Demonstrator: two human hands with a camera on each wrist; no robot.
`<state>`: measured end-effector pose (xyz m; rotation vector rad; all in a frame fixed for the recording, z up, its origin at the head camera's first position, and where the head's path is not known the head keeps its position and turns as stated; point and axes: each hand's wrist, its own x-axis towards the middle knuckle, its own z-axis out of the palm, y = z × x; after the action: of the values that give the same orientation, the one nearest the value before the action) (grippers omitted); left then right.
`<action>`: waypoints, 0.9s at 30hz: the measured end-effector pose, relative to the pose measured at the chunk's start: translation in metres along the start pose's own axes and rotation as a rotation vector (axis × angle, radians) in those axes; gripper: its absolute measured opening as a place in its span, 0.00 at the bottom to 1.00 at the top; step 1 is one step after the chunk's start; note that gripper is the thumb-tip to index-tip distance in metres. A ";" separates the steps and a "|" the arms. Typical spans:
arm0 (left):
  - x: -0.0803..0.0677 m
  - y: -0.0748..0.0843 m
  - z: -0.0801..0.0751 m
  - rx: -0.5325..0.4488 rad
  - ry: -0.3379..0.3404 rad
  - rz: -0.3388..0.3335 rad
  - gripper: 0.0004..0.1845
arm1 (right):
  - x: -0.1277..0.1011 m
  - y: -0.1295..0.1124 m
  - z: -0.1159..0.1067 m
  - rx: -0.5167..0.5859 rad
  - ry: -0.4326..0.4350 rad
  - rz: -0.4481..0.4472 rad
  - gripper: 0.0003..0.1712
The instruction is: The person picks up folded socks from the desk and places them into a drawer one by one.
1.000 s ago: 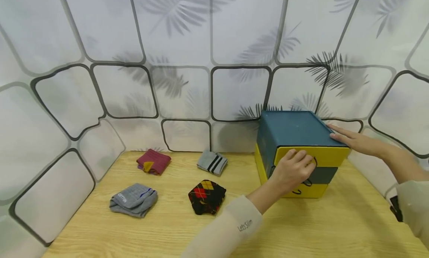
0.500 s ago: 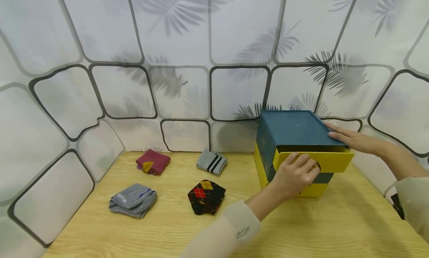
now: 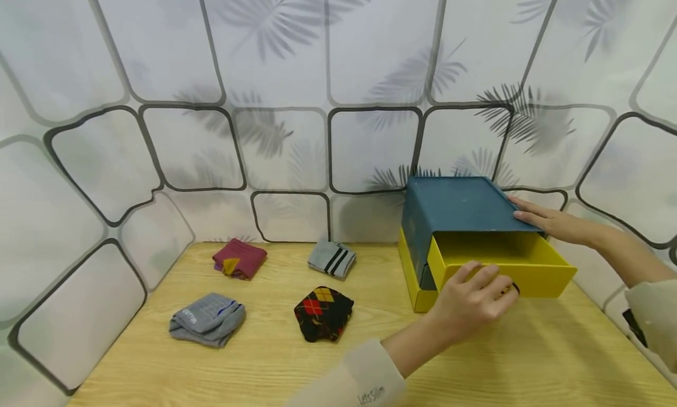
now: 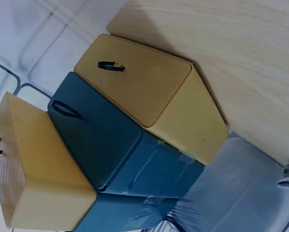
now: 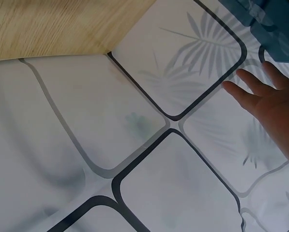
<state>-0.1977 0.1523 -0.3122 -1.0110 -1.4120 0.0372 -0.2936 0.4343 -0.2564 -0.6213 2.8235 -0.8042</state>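
A blue drawer box (image 3: 455,204) stands at the table's back right, and its top yellow drawer (image 3: 508,257) is pulled out, its visible inside bare. My left hand (image 3: 494,282) grips the drawer's front, fingers curled at the black loop handle (image 3: 512,288). My right hand (image 3: 534,219) lies flat on the box's top right edge with straight fingers (image 5: 253,89). The left wrist view shows the yellow drawer (image 4: 33,169) sticking out past the shut blue middle drawer (image 4: 96,145) and the shut yellow bottom drawer (image 4: 134,82).
Several folded socks lie on the wooden table (image 3: 529,360) left of the box: a maroon one (image 3: 240,258), a grey striped one (image 3: 332,258), an argyle one (image 3: 324,313) and a plain grey one (image 3: 207,319). Leaf-patterned panels wall in the back and sides.
The top yellow drawer has slid out from shut to well open, pulled toward me by my left hand. My right hand has stayed on the box top.
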 end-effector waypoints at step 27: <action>-0.008 0.024 -0.020 -0.093 0.076 0.002 0.13 | 0.001 -0.002 0.000 -0.018 0.000 0.013 0.34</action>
<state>-0.1702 0.1512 -0.3291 -1.0803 -1.3531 -0.0654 -0.2940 0.4324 -0.2553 -0.6044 2.8353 -0.7773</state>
